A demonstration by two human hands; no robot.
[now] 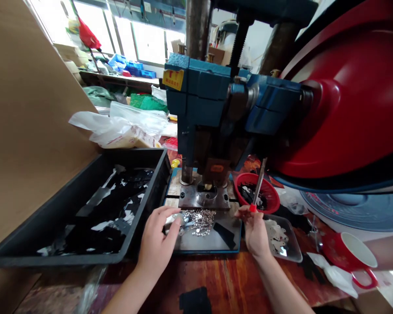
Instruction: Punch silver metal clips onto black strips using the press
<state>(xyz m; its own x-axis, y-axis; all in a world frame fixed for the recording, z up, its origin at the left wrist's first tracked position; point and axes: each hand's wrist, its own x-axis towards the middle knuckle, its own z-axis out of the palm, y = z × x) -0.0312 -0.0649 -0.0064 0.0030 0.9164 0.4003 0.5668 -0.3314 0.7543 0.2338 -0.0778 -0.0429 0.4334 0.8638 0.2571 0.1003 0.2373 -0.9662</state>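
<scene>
My left hand (159, 240) is curled at the left edge of the press's metal plate (196, 244). Its fingers close around a pale, shiny thing I cannot make out, partly hidden by them. Beside those fingertips, a pile of small silvery metal pieces (201, 222) lies on the plate. To its right is a black flat strip (225, 235). My right hand (257, 231), at the plate's right side, grips a slim metal tool with a red band (260, 183), pointing upward. Above the pile stands the blue press (199, 100), with a steel die block (203, 198) at its base.
A black tray (144, 205) holding dark and pale pieces stands left. A red basket (274, 198) and clear plastic box (296, 244) sit right, near a red mug (347, 253). The large red wheel (353, 91) overhangs the right. Black fabric (195, 301) lies in front.
</scene>
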